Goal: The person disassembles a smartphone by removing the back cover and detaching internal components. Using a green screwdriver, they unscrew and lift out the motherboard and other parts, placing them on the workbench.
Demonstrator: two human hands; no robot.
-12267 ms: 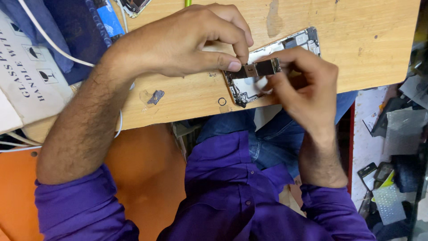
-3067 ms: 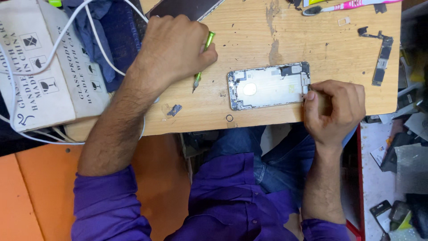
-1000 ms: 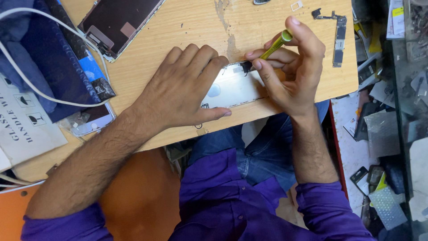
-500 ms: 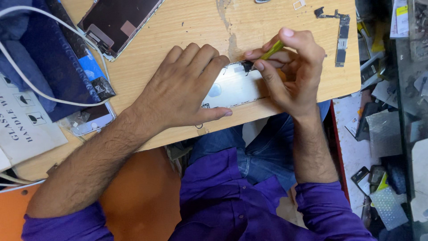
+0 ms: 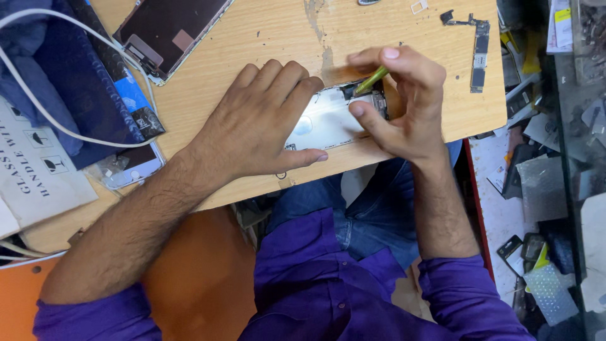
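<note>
An opened silver phone housing (image 5: 325, 120) lies near the front edge of a wooden table (image 5: 265, 38). My left hand (image 5: 255, 123) presses flat on its left part, fingers spread over it. My right hand (image 5: 401, 104) pinches a thin green-handled screwdriver (image 5: 371, 79), its tip down in the housing's right end, among the small dark parts there. The thumb of that hand rests on the housing. Much of the housing is hidden under both hands.
A detached phone screen (image 5: 170, 35) lies face down at the back left. A dark narrow circuit board (image 5: 478, 53) sits at the right edge. A blue cloth (image 5: 69, 95), white cable (image 5: 50, 76), white box (image 5: 31, 170) and another phone (image 5: 129, 172) crowd the left. Loose parts litter the floor (image 5: 536, 252) on the right.
Since three seconds ago the screwdriver went from my left hand to my right. My left hand moved onto the housing. In the last second the tool tilted lower.
</note>
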